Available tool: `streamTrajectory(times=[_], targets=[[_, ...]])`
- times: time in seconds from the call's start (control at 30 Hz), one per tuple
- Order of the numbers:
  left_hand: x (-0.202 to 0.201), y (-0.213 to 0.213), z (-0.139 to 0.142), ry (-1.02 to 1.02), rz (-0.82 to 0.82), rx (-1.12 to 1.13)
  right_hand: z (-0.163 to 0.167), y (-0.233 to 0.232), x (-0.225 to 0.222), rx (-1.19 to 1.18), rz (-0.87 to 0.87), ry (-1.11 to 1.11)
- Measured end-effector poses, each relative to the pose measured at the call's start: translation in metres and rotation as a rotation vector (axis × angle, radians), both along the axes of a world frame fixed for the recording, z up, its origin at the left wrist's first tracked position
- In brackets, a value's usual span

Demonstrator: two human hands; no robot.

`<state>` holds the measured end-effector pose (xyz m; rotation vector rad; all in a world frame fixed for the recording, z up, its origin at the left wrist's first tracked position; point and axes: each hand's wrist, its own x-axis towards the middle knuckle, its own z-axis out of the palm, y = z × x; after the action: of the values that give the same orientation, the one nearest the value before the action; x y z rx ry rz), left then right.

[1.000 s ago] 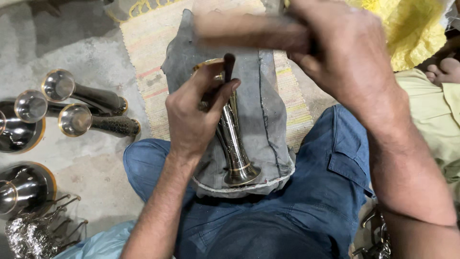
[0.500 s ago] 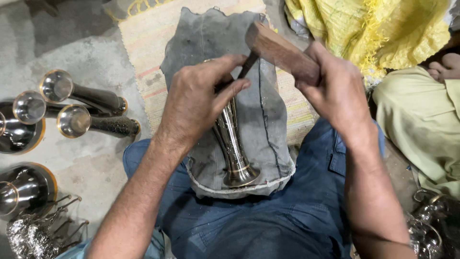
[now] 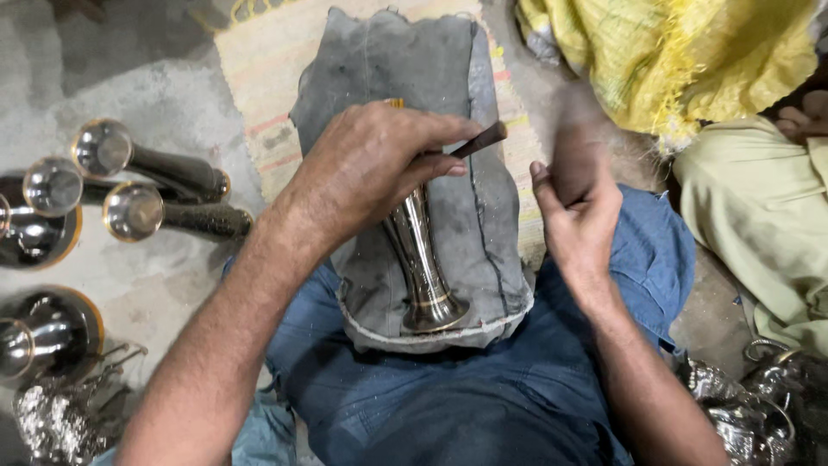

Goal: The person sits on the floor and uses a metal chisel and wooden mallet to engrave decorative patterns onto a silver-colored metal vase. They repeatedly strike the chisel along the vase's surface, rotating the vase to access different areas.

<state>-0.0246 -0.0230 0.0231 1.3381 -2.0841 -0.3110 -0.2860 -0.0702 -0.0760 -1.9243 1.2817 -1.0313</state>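
A slim metal vase (image 3: 421,259) lies on a grey cloth pad (image 3: 405,78) over the person's lap, its flared foot toward the body. It is polished silver with a thin gold band near the foot; the upper part is hidden under the left hand (image 3: 366,168). That hand is closed over the vase, its fingers curled round a dark punch (image 3: 480,139) whose end sticks out to the right. The right hand (image 3: 578,220) is beside the pad, blurred; its fingers are curled shut round a blurred brown handle (image 3: 573,129), the rest of which cannot be made out.

To the left on the grey floor lie more vases (image 3: 159,194) with round shiny mouths, and silver bowls (image 3: 39,332). Yellow fabric (image 3: 681,60) fills the upper right, with another person's pale green clothing (image 3: 759,216) below it. Ornate silverware (image 3: 750,414) sits at the lower right.
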Motion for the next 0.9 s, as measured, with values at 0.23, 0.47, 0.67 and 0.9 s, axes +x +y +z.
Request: streamTrajectory(times=[0.23, 0.47, 0.67, 0.9], targets=[[-0.007, -0.006, 0.009, -0.16, -0.006, 0.137, -0.026, 0.011, -0.009, 0.057, -0.081, -0.078], [-0.006, 0.001, 0.007, -0.228, -0.03, 0.183, -0.02, 0.009, -0.012, 0.0, -0.082, -0.087], [0.003, 0.021, -0.016, 0.229, 0.139, -0.004, 0.0, -0.001, -0.015, -0.029, -0.054, 0.086], [-0.002, 0.036, -0.053, 0.593, 0.363, -0.076, 0.06, -0.043, 0.003, -0.306, 0.306, 0.343]])
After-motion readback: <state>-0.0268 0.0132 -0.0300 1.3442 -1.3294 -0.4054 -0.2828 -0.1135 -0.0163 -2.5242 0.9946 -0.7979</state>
